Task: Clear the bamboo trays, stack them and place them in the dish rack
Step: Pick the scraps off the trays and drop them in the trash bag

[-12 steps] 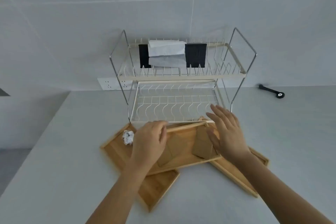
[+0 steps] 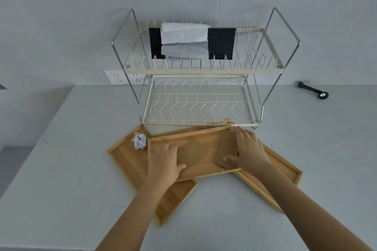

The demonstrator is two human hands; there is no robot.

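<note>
Left hand: the left hand (image 2: 165, 159) lies palm down on the top bamboo tray (image 2: 204, 171), fingers spread flat over the left edge of a brown card (image 2: 193, 152); it presses rather than grips, nothing closed inside it.
Right hand: the right hand (image 2: 248, 151) rests on a second brown card (image 2: 225, 150); fingers lie over its far right edge and the thumb touches its near edge, so the card sits pinched between thumb and fingers.
Top tray: under both hands, lying crosswise over the other two trays; both cards lie inside it, the first between the hands, the second under the right hand.
Left tray: the left bamboo tray (image 2: 130, 161) runs from beyond the left hand down beneath the left forearm, angled; the top tray overlaps it.
Right tray: the right bamboo tray (image 2: 285, 171) shows past the right wrist, partly under the top tray.
Scrunchie: a white and grey scrunchie (image 2: 139, 141) sits in the left tray, just beyond and left of the left hand, beside the top tray's corner.
Dish rack: the two-tier dish rack (image 2: 200, 70) stands just beyond both hands; its lower shelf nearly meets the top tray's far rim; a white cloth (image 2: 184, 35) and black cloths (image 2: 221, 44) hang on the upper tier.
Counter: the grey counter (image 2: 61, 169) bears everything; a black tool (image 2: 313, 89) lies well beyond the right hand.
Wall: a white socket (image 2: 122, 77) sits beyond the left hand, behind the rack.
</note>
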